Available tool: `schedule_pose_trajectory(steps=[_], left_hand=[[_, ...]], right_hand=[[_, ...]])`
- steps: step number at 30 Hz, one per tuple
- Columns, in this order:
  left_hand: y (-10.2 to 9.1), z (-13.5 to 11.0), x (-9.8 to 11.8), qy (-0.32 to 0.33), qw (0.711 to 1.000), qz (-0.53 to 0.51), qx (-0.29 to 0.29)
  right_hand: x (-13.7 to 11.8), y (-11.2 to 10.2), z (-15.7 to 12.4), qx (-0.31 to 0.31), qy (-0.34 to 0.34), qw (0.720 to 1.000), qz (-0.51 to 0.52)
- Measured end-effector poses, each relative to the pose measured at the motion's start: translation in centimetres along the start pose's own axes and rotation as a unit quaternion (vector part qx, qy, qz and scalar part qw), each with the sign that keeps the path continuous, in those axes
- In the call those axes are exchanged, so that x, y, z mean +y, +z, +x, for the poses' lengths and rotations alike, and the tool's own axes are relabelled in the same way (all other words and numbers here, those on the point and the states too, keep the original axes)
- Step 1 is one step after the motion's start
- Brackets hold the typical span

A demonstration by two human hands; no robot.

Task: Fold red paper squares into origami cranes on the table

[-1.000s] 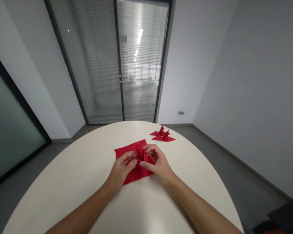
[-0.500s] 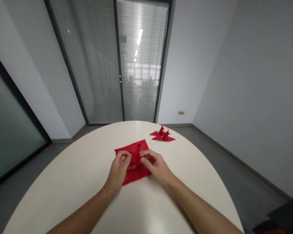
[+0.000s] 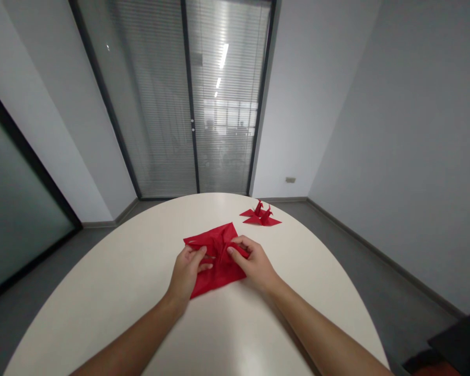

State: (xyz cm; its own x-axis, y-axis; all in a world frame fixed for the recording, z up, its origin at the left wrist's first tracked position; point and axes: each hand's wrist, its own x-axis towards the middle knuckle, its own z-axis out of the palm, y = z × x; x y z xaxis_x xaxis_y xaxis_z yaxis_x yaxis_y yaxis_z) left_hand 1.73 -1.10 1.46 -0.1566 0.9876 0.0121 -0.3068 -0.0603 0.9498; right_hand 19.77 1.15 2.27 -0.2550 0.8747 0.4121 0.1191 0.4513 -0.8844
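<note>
Head | folded red paper (image 3: 221, 246) | left fingers (image 3: 199, 255): pinching its left side | right fingers (image 3: 237, 256): pinching its right side

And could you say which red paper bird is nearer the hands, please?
The front bird: it partly hides the rear bird, which sits closer to the far edge of the table.
</note>
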Motion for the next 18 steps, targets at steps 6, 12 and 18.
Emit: schedule_pose_trajectory(steps=[6,12,18], left_hand=[[-0.15,0.12,-0.35,-0.011,0.998,-0.021,-0.056],[0.30,-0.13,-0.27,-0.040,0.995,-0.036,-0.078],[0.12,0.85,-0.69,0.039,0.999,0.021,0.022]], right_hand=[[0.33,0.00,0.08,-0.011,0.005,1.000,0.015],[0.41,-0.19,-0.11,-0.055,0.002,0.998,0.033],[0.52,0.22,-0.38,-0.076,-0.002,0.996,0.035]])
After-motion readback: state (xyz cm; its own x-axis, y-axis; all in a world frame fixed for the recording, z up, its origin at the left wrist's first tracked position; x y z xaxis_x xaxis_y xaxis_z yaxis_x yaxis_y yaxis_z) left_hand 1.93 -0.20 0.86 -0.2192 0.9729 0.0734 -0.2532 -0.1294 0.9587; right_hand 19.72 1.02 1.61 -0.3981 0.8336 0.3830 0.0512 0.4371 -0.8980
